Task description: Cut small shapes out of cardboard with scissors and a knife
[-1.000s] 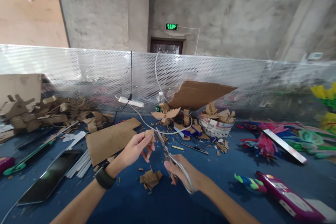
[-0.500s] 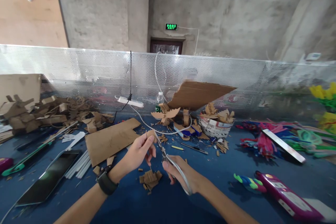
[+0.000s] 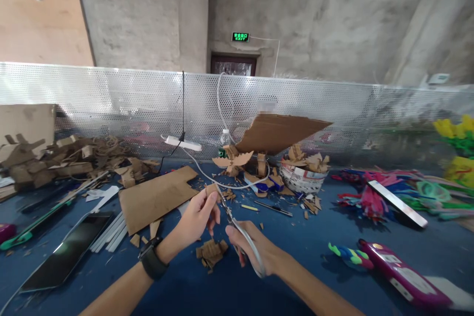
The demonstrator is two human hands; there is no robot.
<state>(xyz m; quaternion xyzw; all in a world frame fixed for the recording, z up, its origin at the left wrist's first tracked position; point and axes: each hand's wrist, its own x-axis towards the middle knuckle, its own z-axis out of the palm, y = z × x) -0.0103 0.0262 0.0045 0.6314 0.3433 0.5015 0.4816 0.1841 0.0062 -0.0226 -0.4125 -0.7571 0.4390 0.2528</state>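
Small brown cardboard piece (image 3: 211, 189), partly hidden, pinched between thumb and fingers of the left hand (image 3: 195, 221) above the blue table (image 3: 218, 298). The fingers of the right hand (image 3: 257, 246) are wrapped around the handles of the scissors (image 3: 227, 212), blades beside the piece. Cardboard scraps (image 3: 212, 253) lie below, a cardboard sheet (image 3: 157, 200) leftward, a white cable (image 3: 237, 187) beyond. The hands are slightly nearer together than one second earlier.

White power strip (image 3: 183, 143), exit sign (image 3: 240, 37), seemingly yellow flowers (image 3: 459, 126)
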